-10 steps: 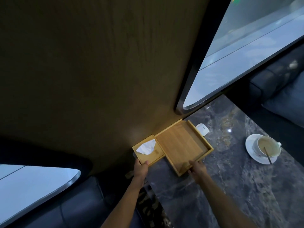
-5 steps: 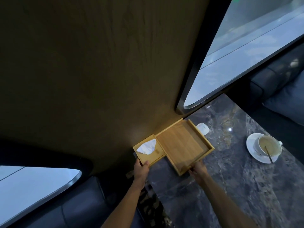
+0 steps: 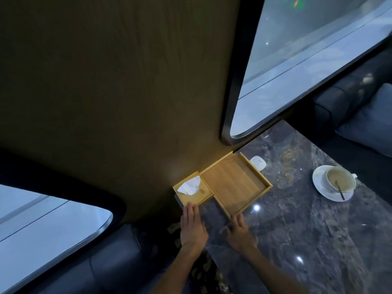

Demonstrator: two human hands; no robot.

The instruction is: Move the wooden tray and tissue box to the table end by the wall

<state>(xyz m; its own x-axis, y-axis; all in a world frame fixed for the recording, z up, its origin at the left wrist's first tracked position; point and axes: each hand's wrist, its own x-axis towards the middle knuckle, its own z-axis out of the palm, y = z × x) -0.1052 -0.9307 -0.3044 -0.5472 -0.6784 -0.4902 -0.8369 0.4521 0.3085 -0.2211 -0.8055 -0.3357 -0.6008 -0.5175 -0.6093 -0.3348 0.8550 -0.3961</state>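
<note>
The square wooden tray [image 3: 235, 183] lies flat on the dark marble table [image 3: 297, 230], its far side against the wood-panelled wall. The wooden tissue box [image 3: 194, 193], with a white tissue sticking out of its top, sits just left of the tray, also at the wall. My left hand [image 3: 193, 224] lies flat with its fingers apart, the fingertips at the box's near edge. My right hand [image 3: 239, 230] is flat on the table, fingers spread, the fingertips at the tray's near corner. Neither hand holds anything.
A white cup with a spoon on a saucer [image 3: 335, 183] stands on the table to the right. A small white device [image 3: 257, 162] lies behind the tray's right corner. Dark sofa seats [image 3: 360, 115] flank the table; curved windows [image 3: 307, 60] sit in the wall.
Both hands have let go: the left hand released the tissue box and the right hand released the tray, and both have drawn back a little toward me with fingers spread. Tray and box stay at the wall.
</note>
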